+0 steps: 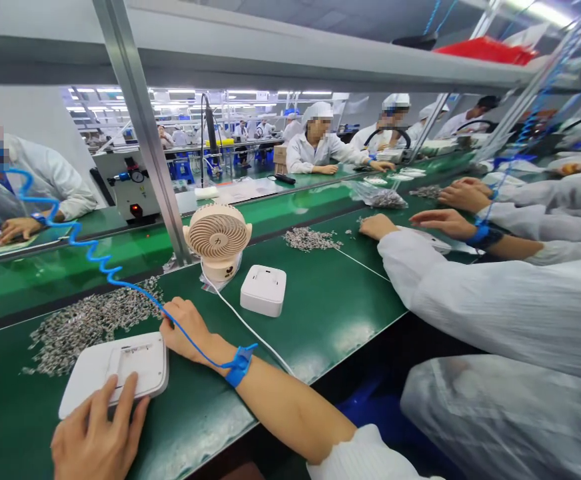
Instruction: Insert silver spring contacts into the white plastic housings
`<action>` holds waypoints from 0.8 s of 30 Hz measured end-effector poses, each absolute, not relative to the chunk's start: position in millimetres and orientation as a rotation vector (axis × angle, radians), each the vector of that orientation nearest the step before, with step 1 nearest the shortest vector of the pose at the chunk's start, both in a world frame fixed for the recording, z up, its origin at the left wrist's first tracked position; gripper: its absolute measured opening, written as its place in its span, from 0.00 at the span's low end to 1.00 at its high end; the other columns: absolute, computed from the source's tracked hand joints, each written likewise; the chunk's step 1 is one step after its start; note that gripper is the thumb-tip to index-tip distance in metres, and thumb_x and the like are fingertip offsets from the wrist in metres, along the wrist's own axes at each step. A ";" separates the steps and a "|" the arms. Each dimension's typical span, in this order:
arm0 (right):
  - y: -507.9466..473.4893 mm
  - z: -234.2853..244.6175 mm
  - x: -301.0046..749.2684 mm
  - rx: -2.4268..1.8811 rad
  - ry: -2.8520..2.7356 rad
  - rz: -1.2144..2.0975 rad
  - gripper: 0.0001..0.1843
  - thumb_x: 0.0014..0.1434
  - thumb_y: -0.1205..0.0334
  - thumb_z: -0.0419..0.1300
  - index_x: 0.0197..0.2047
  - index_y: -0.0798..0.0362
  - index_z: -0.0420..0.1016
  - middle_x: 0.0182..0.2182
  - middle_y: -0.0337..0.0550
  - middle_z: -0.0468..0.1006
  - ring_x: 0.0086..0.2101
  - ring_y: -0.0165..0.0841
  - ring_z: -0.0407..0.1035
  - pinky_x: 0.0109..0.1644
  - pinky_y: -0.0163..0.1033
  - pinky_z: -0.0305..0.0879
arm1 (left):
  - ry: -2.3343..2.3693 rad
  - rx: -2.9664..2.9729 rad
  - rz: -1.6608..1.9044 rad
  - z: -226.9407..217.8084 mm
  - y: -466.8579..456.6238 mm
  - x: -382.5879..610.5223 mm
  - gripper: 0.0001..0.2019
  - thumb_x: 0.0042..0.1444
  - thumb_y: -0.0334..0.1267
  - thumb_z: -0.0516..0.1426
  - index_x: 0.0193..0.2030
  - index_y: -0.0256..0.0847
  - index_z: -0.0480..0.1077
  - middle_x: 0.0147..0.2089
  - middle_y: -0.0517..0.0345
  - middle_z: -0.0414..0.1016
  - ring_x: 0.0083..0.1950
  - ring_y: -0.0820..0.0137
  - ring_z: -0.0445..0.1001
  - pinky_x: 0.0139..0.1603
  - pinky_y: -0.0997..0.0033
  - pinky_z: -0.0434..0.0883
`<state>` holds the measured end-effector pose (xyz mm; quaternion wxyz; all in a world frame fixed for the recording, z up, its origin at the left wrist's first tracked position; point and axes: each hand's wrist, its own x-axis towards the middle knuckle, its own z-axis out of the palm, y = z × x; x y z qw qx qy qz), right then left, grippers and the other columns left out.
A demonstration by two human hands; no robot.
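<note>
A white square plastic housing (88,380) with a recessed middle lies on the green bench in front of me. My left hand (98,433) rests on its near edge, fingers stretched out and apart. At the housing's far right corner is my right hand (188,330), its fingers curled together. Whatever may be between those fingertips is hidden. A blue wrist strap (239,365) with a coiled cord circles my right wrist. Behind the housing, beside my right fingers, spreads a pile of small metal parts (95,317).
A beige fan (219,240) and a second white housing (263,291) stand to the right, with a white cable (258,333) along the bench. Farther right, co-workers' hands (443,223) are near another parts pile (313,239). A metal post (143,127) rises behind the bench.
</note>
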<state>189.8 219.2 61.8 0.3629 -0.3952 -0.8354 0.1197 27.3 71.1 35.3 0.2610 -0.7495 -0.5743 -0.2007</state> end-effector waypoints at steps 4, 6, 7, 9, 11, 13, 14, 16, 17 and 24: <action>222.4 55.0 191.0 -0.992 -2.094 0.390 0.09 0.45 0.77 0.52 0.25 0.54 0.66 0.25 0.39 0.68 0.29 0.30 0.63 0.34 0.33 0.58 | -1.244 -1.836 -0.284 38.9 77.5 44.8 0.17 0.53 0.39 0.57 0.49 0.37 0.69 0.44 0.43 0.72 0.37 0.61 0.70 0.35 0.64 0.65; 225.9 52.6 193.6 -0.984 -2.045 0.443 0.08 0.45 0.76 0.52 0.25 0.54 0.65 0.25 0.39 0.67 0.28 0.29 0.62 0.34 0.33 0.58 | -1.179 -1.770 -0.272 43.4 79.8 54.3 0.15 0.52 0.39 0.58 0.46 0.35 0.70 0.42 0.42 0.73 0.34 0.62 0.69 0.34 0.65 0.64; 227.9 52.0 195.5 -0.980 -2.017 0.470 0.08 0.46 0.76 0.52 0.25 0.54 0.65 0.25 0.39 0.67 0.28 0.29 0.62 0.33 0.33 0.59 | -1.169 -1.776 -0.288 45.7 81.1 57.9 0.14 0.53 0.38 0.58 0.45 0.34 0.70 0.42 0.43 0.73 0.35 0.62 0.69 0.34 0.65 0.64; 231.9 52.1 199.6 -0.970 -1.959 0.523 0.08 0.47 0.75 0.51 0.25 0.54 0.65 0.25 0.38 0.67 0.26 0.28 0.62 0.32 0.32 0.59 | -1.161 -1.868 -0.341 49.4 84.1 62.1 0.12 0.54 0.37 0.56 0.43 0.32 0.70 0.41 0.44 0.73 0.37 0.62 0.70 0.37 0.65 0.64; 234.6 53.9 203.1 -0.959 -1.901 0.568 0.08 0.47 0.75 0.51 0.25 0.54 0.65 0.25 0.38 0.67 0.25 0.27 0.61 0.31 0.32 0.59 | -1.135 -2.000 -0.403 51.4 87.9 63.9 0.11 0.55 0.36 0.55 0.43 0.32 0.70 0.41 0.46 0.74 0.41 0.62 0.70 0.41 0.64 0.63; 235.0 56.9 205.2 -0.942 -1.853 0.605 0.07 0.47 0.75 0.51 0.25 0.54 0.65 0.24 0.37 0.67 0.25 0.27 0.62 0.31 0.32 0.60 | -1.125 -2.091 -0.478 51.8 91.6 65.4 0.12 0.56 0.36 0.54 0.44 0.34 0.70 0.43 0.48 0.75 0.43 0.61 0.70 0.43 0.63 0.62; 234.0 58.7 205.7 -0.932 -1.835 0.625 0.07 0.46 0.74 0.52 0.25 0.54 0.65 0.24 0.37 0.67 0.25 0.26 0.62 0.31 0.32 0.60 | -1.159 -2.111 -0.531 51.7 92.9 66.5 0.12 0.57 0.37 0.52 0.45 0.34 0.70 0.43 0.48 0.75 0.44 0.60 0.70 0.45 0.62 0.61; 230.0 62.3 206.0 -0.908 -1.815 0.671 0.06 0.47 0.73 0.52 0.24 0.54 0.65 0.23 0.36 0.68 0.25 0.26 0.62 0.31 0.32 0.61 | -1.259 -2.136 -0.644 51.4 93.5 68.6 0.13 0.59 0.37 0.49 0.45 0.34 0.70 0.44 0.47 0.75 0.45 0.59 0.70 0.46 0.60 0.60; 226.9 64.0 206.2 -0.897 -1.812 0.700 0.06 0.47 0.72 0.52 0.24 0.54 0.66 0.24 0.36 0.68 0.25 0.26 0.63 0.32 0.31 0.61 | -1.287 -2.153 -0.683 51.6 92.7 69.3 0.14 0.60 0.37 0.48 0.45 0.33 0.70 0.44 0.46 0.75 0.46 0.59 0.71 0.47 0.59 0.59; 202.6 71.6 212.6 -0.830 -1.757 1.127 0.03 0.52 0.65 0.56 0.28 0.54 0.70 0.27 0.37 0.69 0.30 0.27 0.64 0.37 0.34 0.61 | -1.344 -2.226 -0.614 54.3 82.3 71.5 0.17 0.60 0.40 0.47 0.47 0.30 0.70 0.47 0.47 0.75 0.48 0.60 0.70 0.49 0.60 0.58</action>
